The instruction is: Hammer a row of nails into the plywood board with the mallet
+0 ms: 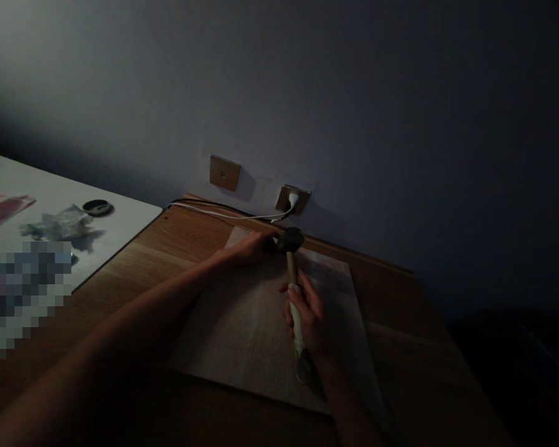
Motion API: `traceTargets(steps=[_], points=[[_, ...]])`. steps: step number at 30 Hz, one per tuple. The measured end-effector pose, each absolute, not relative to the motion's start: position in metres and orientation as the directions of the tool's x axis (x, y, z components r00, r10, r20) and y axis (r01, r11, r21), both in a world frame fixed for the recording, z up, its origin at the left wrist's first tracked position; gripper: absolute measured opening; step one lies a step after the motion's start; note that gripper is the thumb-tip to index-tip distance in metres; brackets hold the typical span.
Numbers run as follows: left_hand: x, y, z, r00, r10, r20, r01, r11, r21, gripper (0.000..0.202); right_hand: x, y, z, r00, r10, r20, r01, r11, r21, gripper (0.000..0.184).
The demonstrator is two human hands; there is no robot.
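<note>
My right hand (310, 316) is wrapped round the wooden handle of a hammer (290, 248). The hammer's dark head hangs low over the far edge of a pale flat board (242, 329) that lies on a wooden table (158, 248). At that far edge my left hand (251, 246) reaches forward, its fingers pinched together right beside the hammer head. What they pinch is too small and dark to make out. The scene is very dim.
A white plug (293, 199) sits in a wall socket behind the board, its white cable (214, 213) running left along the table's back edge. A wall switch plate (224, 172) is beside it. A white surface (121, 217) at left carries a crumpled wrapper (60, 223) and a small dark round lid (97, 207).
</note>
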State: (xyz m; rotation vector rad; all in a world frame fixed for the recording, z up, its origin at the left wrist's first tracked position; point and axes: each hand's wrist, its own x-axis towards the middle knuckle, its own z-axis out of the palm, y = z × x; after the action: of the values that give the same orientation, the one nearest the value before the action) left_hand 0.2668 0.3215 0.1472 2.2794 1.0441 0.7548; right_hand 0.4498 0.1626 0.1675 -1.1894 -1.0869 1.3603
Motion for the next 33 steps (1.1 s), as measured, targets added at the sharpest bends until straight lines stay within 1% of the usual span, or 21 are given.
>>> traceTargets(steps=[2,8,10,12,14,16,18,20,23,25,28,33], points=[[0.268,0.321,0.148,0.553,0.792,0.257,0.504,-0.564,0.654,0.045,0.451,0.163,0.169,-0.012,0.996,-0.086,-0.136,-0.087,-0.987,0.058],[0.267,0.326,0.147,0.575,0.784,0.232,0.488,-0.557,0.672,0.051,0.455,0.165,0.173,0.061,0.996,-0.064,-0.173,-0.053,-0.983,0.037],[0.266,0.325,0.152,0.581,0.774,0.253,0.516,-0.59,0.621,0.047,0.458,0.166,0.174,0.094,0.994,-0.05,-0.188,-0.032,-0.982,0.033],[0.267,0.321,0.163,0.584,0.753,0.303,0.548,-0.641,0.537,0.037,0.461,0.167,0.174,0.145,0.989,-0.023,-0.21,0.008,-0.978,0.031],[0.273,0.31,0.178,0.619,0.717,0.321,0.555,-0.688,0.467,0.026,0.465,0.17,0.174,0.164,0.986,-0.01,-0.234,0.029,-0.972,0.027],[0.282,0.295,0.192,0.715,0.656,0.244,0.522,-0.732,0.437,0.014,0.469,0.173,0.174,0.177,0.984,0.002,-0.257,0.049,-0.965,0.023],[0.294,0.276,0.202,0.826,0.553,0.107,0.465,-0.776,0.426,0.008,0.474,0.176,0.174,0.209,0.978,0.015,-0.264,0.071,-0.962,0.025],[0.304,0.259,0.205,0.892,0.452,-0.012,0.419,-0.817,0.397,0.01,0.477,0.178,0.173,0.252,0.967,0.02,-0.263,0.089,-0.961,0.03],[0.315,0.241,0.202,0.93,0.361,-0.072,0.363,-0.869,0.337,0.012,0.478,0.18,0.172,0.255,0.967,0.008,-0.274,0.08,-0.958,0.03],[0.318,0.235,0.199,0.935,0.35,-0.059,0.35,-0.883,0.313,0.011,0.477,0.18,0.17,0.248,0.969,0.005,-0.283,0.077,-0.956,0.028],[0.318,0.233,0.201,0.925,0.373,-0.072,0.377,-0.881,0.285,0.004,0.477,0.179,0.169,0.23,0.973,-0.01,-0.281,0.057,-0.958,0.026],[0.313,0.238,0.212,0.889,0.427,-0.167,0.452,-0.877,0.163,0.013,0.477,0.179,0.169,0.179,0.984,-0.012,-0.272,0.037,-0.962,0.021]])
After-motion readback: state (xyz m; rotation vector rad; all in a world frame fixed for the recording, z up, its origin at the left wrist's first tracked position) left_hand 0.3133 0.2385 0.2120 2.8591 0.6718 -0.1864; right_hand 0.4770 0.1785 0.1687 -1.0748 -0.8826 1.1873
